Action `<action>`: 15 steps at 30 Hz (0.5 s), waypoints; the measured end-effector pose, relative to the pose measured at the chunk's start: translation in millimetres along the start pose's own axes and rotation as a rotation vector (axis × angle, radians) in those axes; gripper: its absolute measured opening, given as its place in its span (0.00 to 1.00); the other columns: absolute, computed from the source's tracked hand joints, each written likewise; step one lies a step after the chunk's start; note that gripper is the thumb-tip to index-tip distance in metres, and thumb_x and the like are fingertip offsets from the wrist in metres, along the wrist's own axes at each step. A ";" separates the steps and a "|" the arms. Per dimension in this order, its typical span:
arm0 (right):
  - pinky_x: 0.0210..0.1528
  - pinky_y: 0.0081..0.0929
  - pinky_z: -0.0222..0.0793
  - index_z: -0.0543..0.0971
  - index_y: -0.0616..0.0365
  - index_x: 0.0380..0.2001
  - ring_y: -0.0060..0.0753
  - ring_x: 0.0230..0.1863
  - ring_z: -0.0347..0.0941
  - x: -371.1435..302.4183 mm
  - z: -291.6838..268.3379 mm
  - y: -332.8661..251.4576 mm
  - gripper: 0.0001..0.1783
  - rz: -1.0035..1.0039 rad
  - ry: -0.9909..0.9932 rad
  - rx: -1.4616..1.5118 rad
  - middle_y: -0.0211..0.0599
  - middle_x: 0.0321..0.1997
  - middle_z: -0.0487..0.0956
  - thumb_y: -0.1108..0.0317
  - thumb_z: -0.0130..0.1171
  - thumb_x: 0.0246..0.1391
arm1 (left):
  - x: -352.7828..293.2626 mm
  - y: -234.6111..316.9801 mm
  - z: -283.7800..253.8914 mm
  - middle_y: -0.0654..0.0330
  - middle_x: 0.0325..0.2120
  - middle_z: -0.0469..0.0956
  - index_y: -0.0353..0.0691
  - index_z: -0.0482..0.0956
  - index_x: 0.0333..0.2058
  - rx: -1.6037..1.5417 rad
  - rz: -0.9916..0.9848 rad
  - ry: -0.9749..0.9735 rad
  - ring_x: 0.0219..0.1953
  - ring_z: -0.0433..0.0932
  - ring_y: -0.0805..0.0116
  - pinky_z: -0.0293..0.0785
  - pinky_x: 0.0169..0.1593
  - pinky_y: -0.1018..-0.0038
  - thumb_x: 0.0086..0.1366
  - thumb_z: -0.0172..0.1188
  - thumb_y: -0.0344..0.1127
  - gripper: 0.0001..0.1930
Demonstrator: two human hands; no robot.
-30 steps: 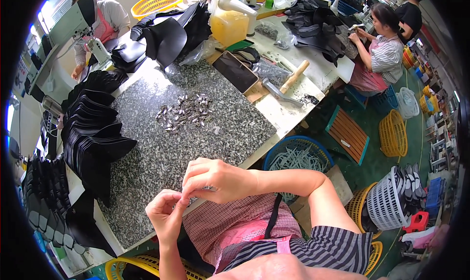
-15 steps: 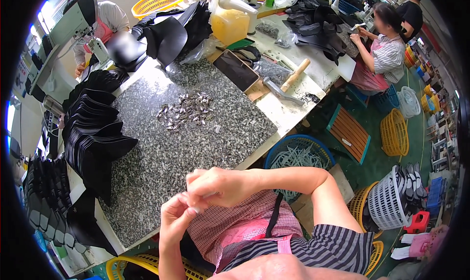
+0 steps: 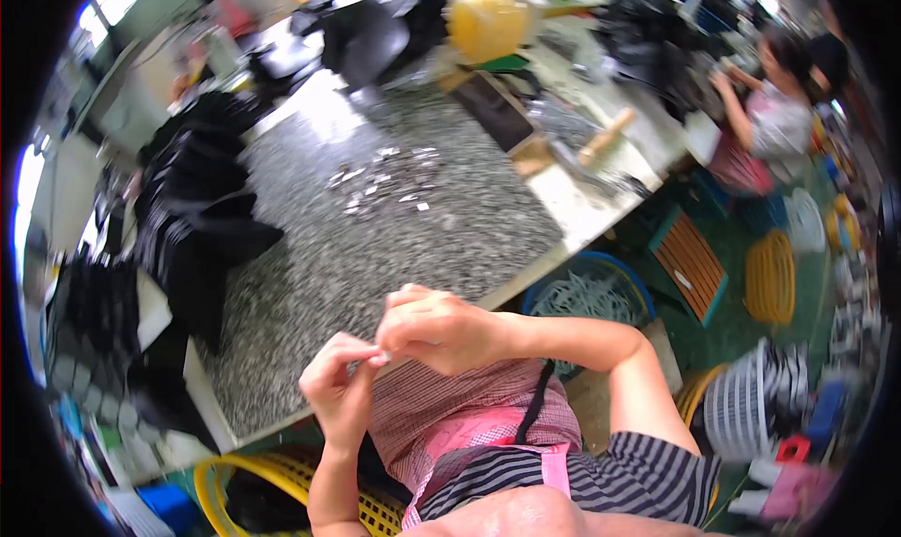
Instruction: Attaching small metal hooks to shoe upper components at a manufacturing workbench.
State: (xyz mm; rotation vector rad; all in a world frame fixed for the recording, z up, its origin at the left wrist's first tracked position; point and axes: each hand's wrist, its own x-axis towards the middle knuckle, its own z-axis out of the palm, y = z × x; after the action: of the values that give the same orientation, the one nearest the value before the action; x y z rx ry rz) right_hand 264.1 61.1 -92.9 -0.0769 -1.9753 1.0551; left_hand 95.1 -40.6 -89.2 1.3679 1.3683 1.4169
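Note:
My left hand (image 3: 336, 379) and my right hand (image 3: 436, 330) meet in front of my apron, at the near edge of a speckled stone slab (image 3: 319, 274). The left thumb and forefinger are pinched together on something small and pale, too small to name. Curled fingers on the right hand press close against that pinch; what they hold, if anything, is hidden. Beyond both hands, a scatter of small shiny metal pieces (image 3: 389, 176) lies on the slab, blurred by motion.
Stacked black sheet pieces (image 3: 202, 194) line the slab's left side. To the far right are a dark phone (image 3: 495, 110) and a wooden-handled hammer (image 3: 605, 138). Below the table edge stands a blue basket (image 3: 648, 298) of pale strips. A co-worker (image 3: 765, 115) sits at far right.
The whole view has shifted and blurred, with the table's things appearing farther right. My hands stay together at the fingertips; the right one sits slightly higher and farther right in the picture.

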 end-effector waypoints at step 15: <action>0.40 0.24 0.77 0.67 0.62 0.34 0.31 0.38 0.79 -27.6 13.7 2.6 0.11 0.378 0.077 0.162 0.40 0.38 0.72 0.88 0.55 0.55 | 98.4 1.9 -143.4 0.63 0.46 0.70 0.39 0.76 0.53 1.552 0.288 0.536 0.49 0.68 0.60 0.66 0.49 0.65 0.56 0.70 0.37 0.26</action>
State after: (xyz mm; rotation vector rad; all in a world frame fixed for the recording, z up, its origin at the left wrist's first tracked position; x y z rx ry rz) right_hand 270.6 42.4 -116.7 -0.4101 -1.8389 1.4279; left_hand -60.7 25.4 -49.1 2.1781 3.0214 0.7060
